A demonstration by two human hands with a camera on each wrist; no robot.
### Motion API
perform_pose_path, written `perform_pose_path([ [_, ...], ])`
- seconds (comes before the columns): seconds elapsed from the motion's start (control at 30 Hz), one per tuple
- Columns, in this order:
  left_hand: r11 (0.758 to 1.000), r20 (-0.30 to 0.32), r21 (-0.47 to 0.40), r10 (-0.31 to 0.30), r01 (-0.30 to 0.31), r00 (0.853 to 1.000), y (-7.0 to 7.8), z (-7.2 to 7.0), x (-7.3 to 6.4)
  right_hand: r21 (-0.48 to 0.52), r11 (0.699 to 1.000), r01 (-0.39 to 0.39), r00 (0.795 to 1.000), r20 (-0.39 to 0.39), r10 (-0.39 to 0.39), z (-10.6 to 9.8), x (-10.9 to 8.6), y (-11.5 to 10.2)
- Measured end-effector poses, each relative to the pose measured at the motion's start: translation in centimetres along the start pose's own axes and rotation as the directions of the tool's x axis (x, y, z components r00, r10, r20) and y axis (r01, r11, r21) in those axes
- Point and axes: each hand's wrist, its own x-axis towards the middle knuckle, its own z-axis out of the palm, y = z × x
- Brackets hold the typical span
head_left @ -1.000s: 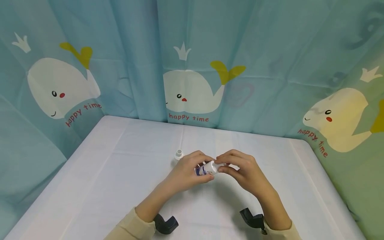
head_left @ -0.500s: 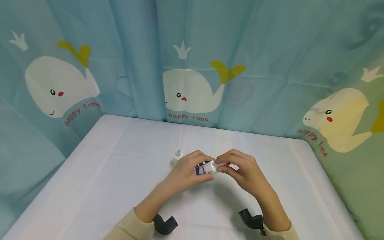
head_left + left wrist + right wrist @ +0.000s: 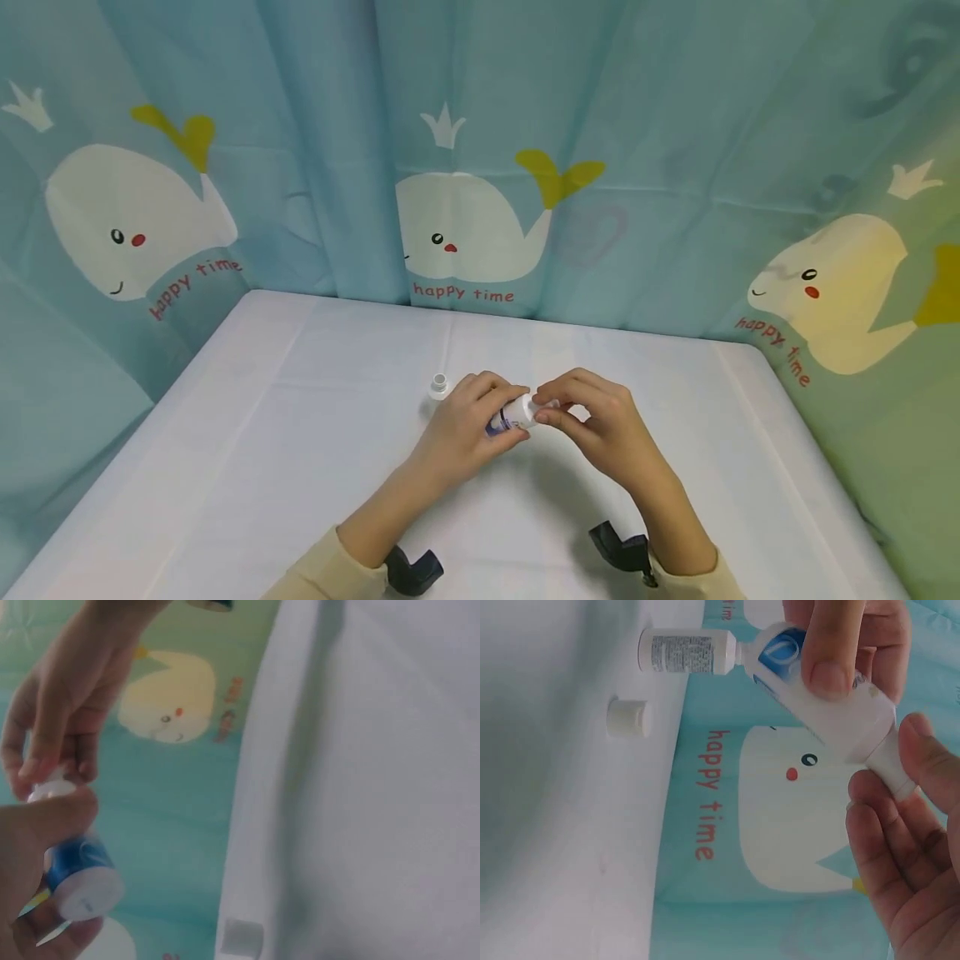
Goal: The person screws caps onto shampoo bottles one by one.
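A small white bottle with a blue label [image 3: 840,716] is held tilted above the table. My left hand [image 3: 461,425] grips it around the body, thumb on the near side. At its upper right end, my right hand [image 3: 607,421] pinches the narrow white cap [image 3: 891,766] between thumb and fingers. The left wrist view shows the round white base of that bottle [image 3: 90,892] and both hands around it. Just left of my left hand, a second white bottle [image 3: 438,386] stands upright with its mouth uncovered. Its printed label [image 3: 681,652] shows in the right wrist view.
A loose white cap [image 3: 628,718] lies on the white-covered table [image 3: 300,467] near the standing bottle. Behind and beside the table hangs a blue-green curtain [image 3: 330,192] with whale prints. Black curved mounts [image 3: 415,573] sit at both wrists.
The right fingers have moved slightly in toward the bottle's body, still pinching its narrow end. The left hand keeps its grip. The whole head view has shifted a little.
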Motion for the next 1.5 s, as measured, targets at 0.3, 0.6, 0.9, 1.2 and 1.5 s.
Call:
perform_pose_path([
  [0.3,0.999,-0.082,-0.013,-0.047,0.046,0.996,0.3,0.4,0.0,0.003,0.996,-0.090,0.996,-0.027,0.090,0.3,0.0,-0.2],
  [0.6,0.871,0.011,-0.398,-0.308,0.287,0.951,0.1,0.6,0.1,0.077,0.948,-0.308,0.951,-0.010,0.310,0.0,-0.3,0.5],
  [0.9,0.774,0.055,-0.549,-0.343,0.315,0.938,0.0,2.0,1.0,0.178,0.880,-0.440,0.898,0.075,0.434,-0.3,-0.9,1.9],
  [1.2,0.716,0.113,-0.597,-0.371,0.362,0.922,0.1,3.1,2.8,0.270,0.860,-0.434,0.899,0.063,0.434,-0.8,-1.1,3.2],
  [1.5,0.648,0.160,-0.630,-0.431,0.428,0.888,-0.3,4.8,4.0,0.270,0.828,-0.491,0.866,0.047,0.498,-1.0,-1.4,4.1],
])
